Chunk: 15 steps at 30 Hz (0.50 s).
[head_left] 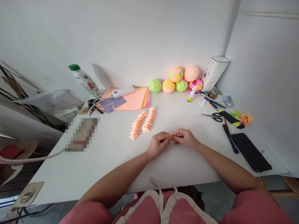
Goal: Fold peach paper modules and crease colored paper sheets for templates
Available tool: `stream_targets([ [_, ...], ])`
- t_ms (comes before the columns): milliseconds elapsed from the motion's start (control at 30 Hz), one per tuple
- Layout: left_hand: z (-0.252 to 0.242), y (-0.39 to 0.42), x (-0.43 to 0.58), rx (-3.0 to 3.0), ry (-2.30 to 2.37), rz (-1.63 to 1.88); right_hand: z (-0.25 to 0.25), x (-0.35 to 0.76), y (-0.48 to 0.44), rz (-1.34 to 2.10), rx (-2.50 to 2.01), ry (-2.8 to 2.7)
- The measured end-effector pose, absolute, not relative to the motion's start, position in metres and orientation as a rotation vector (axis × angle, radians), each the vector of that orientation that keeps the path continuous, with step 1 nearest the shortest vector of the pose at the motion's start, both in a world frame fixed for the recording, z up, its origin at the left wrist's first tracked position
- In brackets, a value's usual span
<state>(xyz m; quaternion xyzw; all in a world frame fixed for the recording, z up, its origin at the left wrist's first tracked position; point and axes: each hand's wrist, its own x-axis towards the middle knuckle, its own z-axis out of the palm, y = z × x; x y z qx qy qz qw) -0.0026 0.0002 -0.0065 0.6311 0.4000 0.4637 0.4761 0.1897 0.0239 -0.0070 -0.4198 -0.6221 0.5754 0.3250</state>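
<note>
Over the near middle of the white table, my left hand and my right hand meet fingertip to fingertip. Both are closed in a pinch on a small orange piece of paper, mostly covered by the fingers. Just beyond my left hand lie two rows of folded peach paper pieces, a longer left row and a shorter right row. Several faceted paper balls stand against the wall, among them a green ball and a peach ball.
Peach paper sheets lie at the back left under a white power bank, near a white bottle. On the right are scissors, a yellow-black cutter, a black phone and a small glue bottle.
</note>
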Motion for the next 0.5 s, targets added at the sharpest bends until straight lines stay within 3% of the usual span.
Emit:
stream_targets([
  [500,-0.0081,0.0003,-0.0038,1.473,0.938,1.098,-0.0032,0.1897,0.0235,1.49,-1.089,-1.651],
])
